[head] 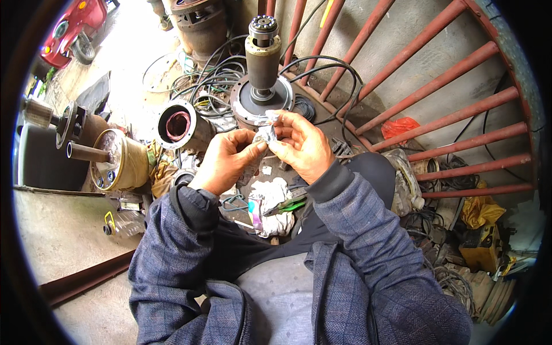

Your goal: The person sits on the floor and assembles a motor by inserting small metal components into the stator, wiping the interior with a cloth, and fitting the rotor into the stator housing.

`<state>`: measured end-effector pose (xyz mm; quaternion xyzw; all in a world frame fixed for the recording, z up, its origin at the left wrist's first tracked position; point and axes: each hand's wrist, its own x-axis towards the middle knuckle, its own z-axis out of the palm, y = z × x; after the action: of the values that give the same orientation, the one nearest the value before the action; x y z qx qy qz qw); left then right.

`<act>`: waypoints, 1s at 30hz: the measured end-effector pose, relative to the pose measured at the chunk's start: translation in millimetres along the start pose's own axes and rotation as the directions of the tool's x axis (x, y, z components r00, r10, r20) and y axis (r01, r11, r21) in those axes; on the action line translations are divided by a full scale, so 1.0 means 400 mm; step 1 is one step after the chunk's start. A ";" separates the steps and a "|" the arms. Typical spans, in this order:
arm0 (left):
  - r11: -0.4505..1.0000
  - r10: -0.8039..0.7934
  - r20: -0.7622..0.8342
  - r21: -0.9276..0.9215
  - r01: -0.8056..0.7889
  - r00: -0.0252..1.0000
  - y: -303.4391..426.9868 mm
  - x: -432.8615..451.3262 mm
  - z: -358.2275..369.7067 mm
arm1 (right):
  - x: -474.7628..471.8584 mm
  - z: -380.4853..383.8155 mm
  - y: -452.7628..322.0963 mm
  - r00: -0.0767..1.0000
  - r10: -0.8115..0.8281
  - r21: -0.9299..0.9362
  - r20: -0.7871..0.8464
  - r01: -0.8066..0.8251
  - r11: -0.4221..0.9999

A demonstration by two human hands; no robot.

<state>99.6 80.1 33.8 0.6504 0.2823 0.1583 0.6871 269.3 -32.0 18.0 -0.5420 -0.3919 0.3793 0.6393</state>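
Note:
Both hands meet in front of me at a small crumpled piece of clear plastic (264,134). My left hand (230,157) pinches its left side between thumb and fingertips. On its other side, my right hand (300,142) grips it with thumb and fingers; what lies inside the plastic cannot be told. Just beyond the hands stands an upright metal shaft with a rotor (264,64) and a ball bearing (263,26) at its top, rising from a round flange (282,97). Left of it lies a motor housing (189,138) with copper windings (177,126). A white printed rag (271,198) and green-handled pliers (292,205) lie below.
Red metal railings (414,108) run along the right. Black cables (211,82) coil behind the housing. At left are a dirty bucket (129,161) and a plastic bottle (129,224). A clear plastic container (403,185) and a yellow metal box (481,248) stand at right.

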 end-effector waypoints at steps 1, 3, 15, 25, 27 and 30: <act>1.000 -0.022 0.008 0.013 0.022 1.000 0.002 -0.001 -0.001 | 0.005 -0.008 -0.009 0.999 -0.011 -0.082 0.039 0.014 0.997; 0.996 -0.076 0.018 0.037 0.075 0.997 0.004 -0.003 0.000 | 0.012 -0.022 -0.026 0.995 -0.001 -0.259 0.103 0.028 0.965; 0.995 -0.014 0.001 0.094 0.014 1.000 0.006 -0.002 0.004 | 0.023 -0.027 -0.021 1.000 0.023 -0.296 0.017 -0.017 0.955; 1.000 0.000 -0.030 -0.022 0.000 1.000 -0.005 0.006 -0.008 | 0.007 -0.015 -0.029 0.990 0.025 -0.195 -0.139 -0.052 0.980; 0.999 0.030 -0.057 -0.014 -0.031 0.998 -0.008 0.010 -0.015 | 0.006 -0.017 -0.023 0.990 0.035 -0.193 -0.137 -0.062 0.979; 0.997 0.012 -0.063 -0.071 -0.016 0.998 -0.011 0.011 -0.021 | 0.006 -0.023 -0.012 0.993 0.047 -0.243 -0.107 -0.072 0.967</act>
<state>97.5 89.1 28.8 0.6222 0.2932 0.1935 0.6996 278.8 -34.2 22.2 -0.6470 -0.3868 0.3189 0.5745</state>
